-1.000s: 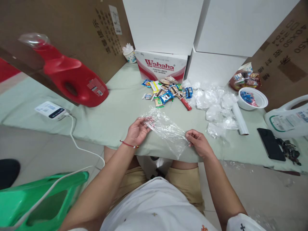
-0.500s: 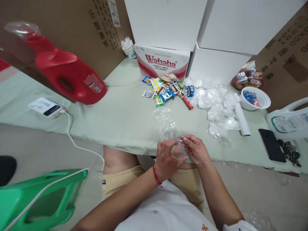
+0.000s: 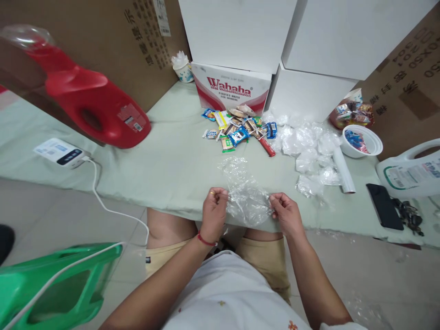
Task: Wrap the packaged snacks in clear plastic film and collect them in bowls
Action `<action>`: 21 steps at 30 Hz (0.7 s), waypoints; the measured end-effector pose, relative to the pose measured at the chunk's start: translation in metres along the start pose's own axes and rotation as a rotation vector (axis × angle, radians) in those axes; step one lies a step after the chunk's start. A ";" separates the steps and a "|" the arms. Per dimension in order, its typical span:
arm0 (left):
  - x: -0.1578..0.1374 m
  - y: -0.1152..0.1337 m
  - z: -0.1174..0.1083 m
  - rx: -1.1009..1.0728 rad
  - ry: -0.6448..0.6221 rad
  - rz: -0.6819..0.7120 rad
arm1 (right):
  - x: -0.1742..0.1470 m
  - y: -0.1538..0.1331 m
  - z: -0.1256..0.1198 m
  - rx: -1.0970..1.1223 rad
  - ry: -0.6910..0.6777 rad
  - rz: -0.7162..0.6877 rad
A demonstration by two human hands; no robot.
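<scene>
A thin clear plastic bag (image 3: 249, 204) is stretched between my two hands at the table's front edge. My left hand (image 3: 215, 208) pinches its left side, with the fingers curled in. On the opposite side, my right hand (image 3: 285, 211) pinches the bag between thumb and fingers. Just beyond it, another crumpled piece of clear plastic (image 3: 235, 169) lies on the cloth, partly overlapped by the bag. Farther back is a heap of small wrapped snacks (image 3: 239, 130). Several crumpled clear plastic bags (image 3: 309, 151) are piled to the right.
A red jug (image 3: 99, 105) and a white device with a cable (image 3: 62, 153) are at left. On the right are a plastic roll (image 3: 343, 172), a white bowl (image 3: 373, 142), a phone (image 3: 383, 206), keys (image 3: 409, 215) and a white jug (image 3: 412, 172). White boxes (image 3: 237, 32) stand behind.
My hands have moved apart, the left one going leftward. The clear plastic, bunched at my fingers before, is now spread out between them.
</scene>
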State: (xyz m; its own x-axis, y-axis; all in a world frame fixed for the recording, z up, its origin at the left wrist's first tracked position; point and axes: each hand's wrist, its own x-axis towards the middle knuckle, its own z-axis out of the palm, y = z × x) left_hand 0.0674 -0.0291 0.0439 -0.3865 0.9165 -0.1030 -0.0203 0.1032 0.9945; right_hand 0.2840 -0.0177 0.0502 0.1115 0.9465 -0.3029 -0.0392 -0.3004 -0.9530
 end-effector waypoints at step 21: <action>0.001 0.049 0.016 1.090 -0.160 0.522 | 0.040 -0.019 0.051 -0.847 -0.261 -0.544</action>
State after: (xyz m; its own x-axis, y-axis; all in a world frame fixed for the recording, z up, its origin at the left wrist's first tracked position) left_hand 0.0811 -0.0167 0.0918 0.0024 0.9742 0.2257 0.9179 -0.0917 0.3860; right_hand 0.2382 0.0317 0.0569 -0.3169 0.9448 0.0828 0.6736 0.2857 -0.6817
